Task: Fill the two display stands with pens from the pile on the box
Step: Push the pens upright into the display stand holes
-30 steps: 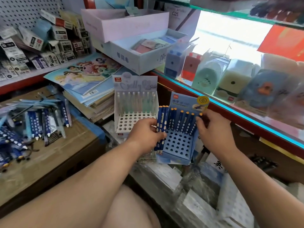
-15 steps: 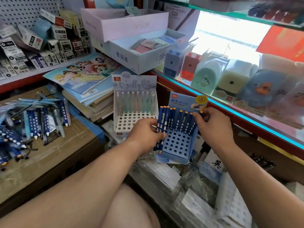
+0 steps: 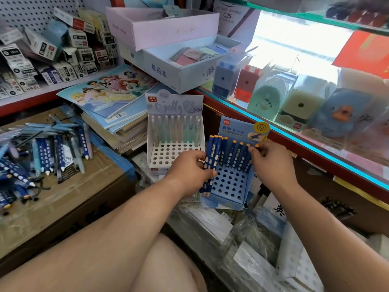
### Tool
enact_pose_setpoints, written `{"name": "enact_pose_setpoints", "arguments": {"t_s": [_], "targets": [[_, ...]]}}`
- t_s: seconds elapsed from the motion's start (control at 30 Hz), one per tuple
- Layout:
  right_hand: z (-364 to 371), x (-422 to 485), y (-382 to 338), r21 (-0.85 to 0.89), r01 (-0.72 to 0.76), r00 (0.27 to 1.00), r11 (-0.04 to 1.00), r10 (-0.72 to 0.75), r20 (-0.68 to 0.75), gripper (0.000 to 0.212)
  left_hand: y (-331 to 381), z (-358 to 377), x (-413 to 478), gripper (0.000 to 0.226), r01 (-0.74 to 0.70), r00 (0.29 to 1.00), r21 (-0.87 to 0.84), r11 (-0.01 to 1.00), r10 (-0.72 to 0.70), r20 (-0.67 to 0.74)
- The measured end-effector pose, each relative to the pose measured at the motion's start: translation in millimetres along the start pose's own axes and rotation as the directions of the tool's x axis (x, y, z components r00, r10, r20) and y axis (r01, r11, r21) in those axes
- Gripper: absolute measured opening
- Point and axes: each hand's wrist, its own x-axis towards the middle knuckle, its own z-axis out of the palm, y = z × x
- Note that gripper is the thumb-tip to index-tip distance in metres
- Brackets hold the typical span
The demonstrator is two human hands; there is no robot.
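A blue display stand [image 3: 228, 186] with a grid of holes stands in front of me, several dark blue pens upright in its back row. My left hand [image 3: 189, 171] grips a bundle of dark blue pens [image 3: 210, 163] at the stand's left edge. My right hand [image 3: 271, 163] pinches the top of a pen at the right end of the back row. Behind it to the left, a white display stand [image 3: 168, 154] holds a back row of pastel pens. The pen pile [image 3: 42, 152] lies on a cardboard box [image 3: 63, 203] at the left.
Stacked notebooks [image 3: 109, 102] lie behind the box. Open cartons [image 3: 181, 68] sit at the back. A glass counter with a red edge [image 3: 305, 148] holds boxed pencil sharpeners at the right. Plastic-wrapped packs [image 3: 242, 239] lie below the stands. Small boxes crowd the left shelf [image 3: 42, 60].
My right hand has shifted slightly along the pen tops in the back row. My left hand keeps its hold on the bundle.
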Motion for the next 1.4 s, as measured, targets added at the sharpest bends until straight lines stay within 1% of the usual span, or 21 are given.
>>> {"name": "enact_pose_setpoints", "arguments": {"t_s": [0.07, 0.2, 0.37, 0.47, 0.6, 0.67, 0.7, 0.73, 0.8, 0.87, 0.9, 0.93, 0.97, 1.07, 1.1, 1.17, 1.23, 1.3, 1.4], "targets": [[0, -2, -1, -0.061, 0.016, 0.999, 0.998, -0.018, -0.035, 0.025, -1, 0, 0, 0.028, 0.001, 1.0, 0.001, 1.0, -0.001, 0.005], [0, -4, 0, -0.099, 0.021, 0.992, 0.995, -0.033, -0.12, 0.017, -2, 1, 2, 0.027, 0.007, 1.0, 0.001, 1.0, -0.007, 0.01], [3, -1, 4, -0.2, -0.005, 0.996, 0.98, -0.013, -0.088, 0.022, -2, 0, 1, 0.028, 0.007, 1.0, -0.016, 1.0, -0.007, 0.023], [1, -2, 3, -0.212, -0.02, 0.997, 0.977, 0.005, -0.072, 0.022, -4, -3, 0, 0.026, 0.002, 1.0, -0.011, 1.0, -0.002, 0.023], [-4, -10, -4, -0.125, -0.028, 0.994, 0.992, 0.013, -0.113, 0.027, -7, -5, 1, 0.022, 0.009, 1.0, -0.026, 1.0, -0.008, 0.025], [-5, -15, -8, -0.096, -0.013, 0.992, 0.995, 0.0, -0.128, 0.021, -8, -6, 1, 0.022, 0.011, 0.999, -0.027, 1.0, -0.01, 0.031], [-6, -17, -11, -0.061, -0.001, 0.992, 0.998, -0.007, -0.126, 0.017, -8, -6, 1, 0.022, 0.009, 0.999, -0.028, 1.0, -0.008, 0.035], [-6, -19, -14, 0.01, 0.013, 0.994, 1.0, -0.012, -0.113, 0.015, -8, -5, 1, 0.023, 0.007, 0.999, -0.029, 1.0, -0.006, 0.04], [-5, -22, -25, 0.217, 0.028, 0.999, 0.976, -0.023, -0.025, 0.009, -7, -4, 1, 0.024, 0.002, 0.999, -0.039, 0.999, 0.001, 0.054], [-2, -26, -39, 0.387, -0.01, 0.986, 0.922, -0.056, 0.158, 0.005, -6, -3, 0, 0.025, 0.0, 0.997, -0.048, 0.999, 0.004, 0.08], [0, -27, -44, 0.43, -0.034, 0.968, 0.902, -0.078, 0.24, 0.007, -6, -2, 0, 0.025, 0.001, 0.996, -0.044, 0.999, 0.003, 0.089], [3, -26, -47, 0.449, -0.044, 0.951, 0.893, -0.099, 0.292, 0.008, -6, -2, 0, 0.024, 0.0, 0.996, -0.035, 0.999, 0.003, 0.095], [5, -25, -49, 0.45, -0.042, 0.943, 0.892, -0.114, 0.313, 0.008, -6, -1, 0, 0.023, -0.001, 0.995, -0.026, 1.0, 0.004, 0.095], [11, -22, -50, 0.471, -0.039, 0.959, 0.881, -0.1, 0.266, 0.01, -6, -3, 1, 0.022, -0.014, 0.998, -0.005, 1.0, 0.014, 0.055], [11, -22, -50, 0.493, -0.043, 0.972, 0.869, -0.078, 0.222, 0.01, -6, -5, 1, 0.021, -0.015, 1.0, -0.002, 1.0, 0.015, 0.027], [11, -18, -46, 0.497, -0.007, 0.996, 0.868, -0.036, 0.078, 0.007, -6, -9, 0, 0.018, -0.007, 0.999, 0.011, 1.0, 0.008, -0.045], [13, -12, -39, 0.432, 0.05, 0.999, 0.901, -0.037, -0.039, 0.003, -8, -14, 1, 0.016, 0.014, 0.994, 0.012, 1.0, -0.012, -0.109], [18, -9, -34, 0.354, 0.086, 0.996, 0.931, -0.068, -0.064, 0.004, -10, -17, 0, 0.016, 0.03, 0.991, 0.019, 0.999, -0.028, -0.131], [28, -8, -32, 0.238, 0.145, 0.988, 0.96, -0.13, -0.08, 0.011, -11, -17, 0, 0.016, 0.036, 0.993, 0.039, 0.999, -0.031, -0.118]]}}
